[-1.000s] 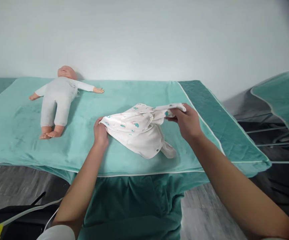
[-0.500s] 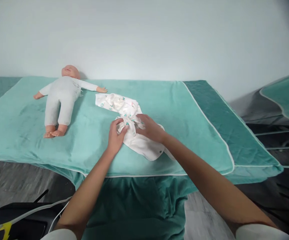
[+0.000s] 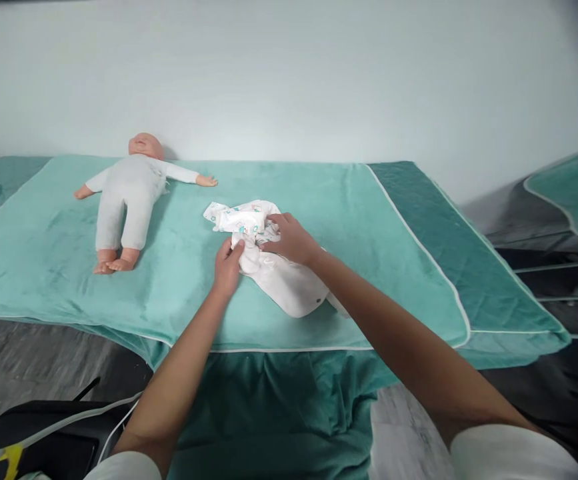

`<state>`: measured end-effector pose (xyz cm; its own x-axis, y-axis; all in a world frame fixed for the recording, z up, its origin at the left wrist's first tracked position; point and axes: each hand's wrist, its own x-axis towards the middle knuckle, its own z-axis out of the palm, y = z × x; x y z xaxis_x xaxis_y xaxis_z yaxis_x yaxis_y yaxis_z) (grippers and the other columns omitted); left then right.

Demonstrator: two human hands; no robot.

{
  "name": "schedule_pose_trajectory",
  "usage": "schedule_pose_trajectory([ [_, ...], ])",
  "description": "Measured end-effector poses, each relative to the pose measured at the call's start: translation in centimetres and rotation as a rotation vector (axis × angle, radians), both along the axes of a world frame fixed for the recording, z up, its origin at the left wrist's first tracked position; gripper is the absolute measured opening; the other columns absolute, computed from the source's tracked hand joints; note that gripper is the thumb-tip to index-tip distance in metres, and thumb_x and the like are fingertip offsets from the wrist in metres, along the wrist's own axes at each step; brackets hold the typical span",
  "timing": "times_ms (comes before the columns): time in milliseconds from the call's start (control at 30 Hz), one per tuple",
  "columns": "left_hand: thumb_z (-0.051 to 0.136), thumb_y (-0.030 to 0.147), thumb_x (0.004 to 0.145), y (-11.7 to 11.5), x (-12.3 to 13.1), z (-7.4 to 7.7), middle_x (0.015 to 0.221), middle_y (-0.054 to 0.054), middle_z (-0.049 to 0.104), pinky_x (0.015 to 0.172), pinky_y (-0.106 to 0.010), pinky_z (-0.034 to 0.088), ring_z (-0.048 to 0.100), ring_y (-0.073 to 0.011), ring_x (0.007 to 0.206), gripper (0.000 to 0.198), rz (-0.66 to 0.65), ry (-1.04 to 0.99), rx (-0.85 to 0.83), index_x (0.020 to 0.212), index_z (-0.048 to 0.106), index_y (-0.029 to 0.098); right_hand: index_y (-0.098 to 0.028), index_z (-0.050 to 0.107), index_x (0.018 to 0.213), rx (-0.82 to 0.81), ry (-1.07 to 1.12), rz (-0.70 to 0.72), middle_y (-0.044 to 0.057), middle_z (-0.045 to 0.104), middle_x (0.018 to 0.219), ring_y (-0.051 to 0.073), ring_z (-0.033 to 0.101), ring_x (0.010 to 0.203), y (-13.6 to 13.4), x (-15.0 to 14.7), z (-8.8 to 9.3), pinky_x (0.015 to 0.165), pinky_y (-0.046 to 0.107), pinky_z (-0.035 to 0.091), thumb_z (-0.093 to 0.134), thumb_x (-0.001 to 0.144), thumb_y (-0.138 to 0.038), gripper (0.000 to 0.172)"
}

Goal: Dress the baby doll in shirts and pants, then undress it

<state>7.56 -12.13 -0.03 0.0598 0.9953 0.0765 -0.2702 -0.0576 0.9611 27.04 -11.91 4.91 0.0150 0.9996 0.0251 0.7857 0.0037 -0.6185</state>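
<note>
A white baby garment [image 3: 279,280] with small teal prints lies bunched on the teal blanket [image 3: 349,240]. My left hand [image 3: 227,265] is closed on its left side, fingers gripping the cloth. My right hand [image 3: 291,239] is closed over the bunched middle of the same garment. Both hands sit close together on it. A baby doll [image 3: 123,197] in a pale grey suit lies on its back to the far left, arms spread, apart from both hands.
The blanket covers a low bed against a white wall [image 3: 289,73]. A darker teal cover [image 3: 429,227] runs along its right side. A black object with a pale cable [image 3: 43,433] lies on the grey floor at lower left. Another teal-covered piece [image 3: 573,193] stands at right.
The garment was held stretched between my hands, then laid out toward the doll; now it is gathered into a tighter bunch, and my hands have come together on it.
</note>
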Motion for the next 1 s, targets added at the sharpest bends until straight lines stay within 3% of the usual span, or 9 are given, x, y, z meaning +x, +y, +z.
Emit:
schedule_pose_trajectory([
  [100, 0.081, 0.049, 0.083, 0.0, -0.3, -0.3, 0.074, 0.005, 0.053, 0.065, -0.020, 0.040, 0.050, -0.0092, 0.070, 0.038, 0.048, -0.167, -0.023, 0.076, 0.059, 0.018, -0.024, 0.057, 0.133, -0.016, -0.132, -0.004, 0.014, 0.056, 0.142, 0.037, 0.054, 0.132, 0.9, -0.8, -0.1, 0.103, 0.050, 0.049, 0.074, 0.085, -0.038, 0.053],
  [233, 0.084, 0.051, 0.080, -0.2, -0.5, -0.1, 0.082, 0.003, 0.062, 0.072, -0.020, 0.048, 0.058, -0.0095, 0.075, 0.039, 0.110, -0.316, -0.073, 0.084, 0.064, 0.018, -0.024, 0.061, 0.109, 0.006, -0.125, -0.075, 0.009, 0.063, 0.120, 0.027, 0.063, 0.100, 1.7, -0.4, -0.2, 0.088, 0.042, 0.052, 0.062, 0.091, -0.035, 0.021],
  [367, 0.083, 0.052, 0.081, -0.3, -0.8, 0.1, 0.083, 0.004, 0.063, 0.073, -0.019, 0.049, 0.060, -0.0085, 0.076, 0.040, 0.160, -0.344, -0.068, 0.085, 0.064, 0.018, -0.024, 0.056, 0.098, 0.283, -0.085, -0.222, 0.008, 0.062, 0.112, 0.025, 0.060, 0.096, 1.9, 1.5, 0.5, 0.086, 0.040, 0.050, 0.059, 0.087, -0.028, 0.012],
  [533, 0.081, 0.053, 0.084, -0.4, -0.7, 0.4, 0.084, 0.003, 0.066, 0.077, -0.019, 0.051, 0.062, -0.0086, 0.079, 0.039, 0.187, -0.354, -0.039, 0.085, 0.064, 0.018, -0.024, 0.051, 0.097, 0.626, -0.023, -0.395, 0.006, 0.059, 0.106, 0.023, 0.059, 0.100, 0.7, 5.6, 3.1, 0.093, 0.041, 0.050, 0.061, 0.086, -0.029, 0.016],
  [667, 0.084, 0.055, 0.080, -0.3, -0.8, 0.9, 0.100, -0.002, 0.075, 0.088, -0.024, 0.055, 0.070, -0.0128, 0.093, 0.043, 0.193, -0.415, -0.088, 0.098, 0.070, 0.019, -0.023, 0.053, 0.097, 0.825, -0.080, -0.472, 0.010, 0.059, 0.107, 0.024, 0.060, 0.101, -2.2, 10.1, 6.0, 0.092, 0.044, 0.051, 0.063, 0.084, -0.027, 0.017],
  [833, 0.083, 0.058, 0.079, -0.4, -2.8, 1.3, 0.103, -0.003, 0.076, 0.093, -0.026, 0.058, 0.072, -0.0152, 0.100, 0.045, 0.300, -0.353, -0.075, 0.100, 0.071, 0.020, -0.023, 0.060, 0.109, 1.080, -0.146, -0.516, 0.014, 0.062, 0.119, 0.035, 0.065, 0.116, -9.0, 13.9, 8.7, 0.097, 0.059, 0.053, 0.061, 0.090, -0.032, 0.020],
  [900, 0.080, 0.058, 0.083, -0.6, -4.4, 1.7, 0.101, -0.003, 0.075, 0.093, -0.026, 0.058, 0.072, -0.0156, 0.100, 0.042, 0.380, -0.288, -0.030, 0.099, 0.070, 0.020, -0.029, 0.061, 0.128, 0.981, -0.185, -0.497, 0.012, 0.063, 0.139, 0.039, 0.062, 0.131, -12.0, 14.2, 8.7, 0.105, 0.063, 0.051, 0.057, 0.098, -0.039, 0.032],
  [1000, 0.073, 0.056, 0.090, -0.8, -7.2, 2.8, 0.104, -0.004, 0.074, 0.095, -0.029, 0.058, 0.071, -0.0165, 0.103, 0.038, 0.505, -0.207, 0.061, 0.105, 0.068, 0.021, -0.041, 0.060, 0.134, 0.836, -0.197, -0.534, 0.007, 0.056, 0.154, 0.040, 0.055, 0.142, -15.6, 14.2, 6.9, 0.107, 0.064, 0.052, 0.060, 0.098, -0.047, 0.036],
])
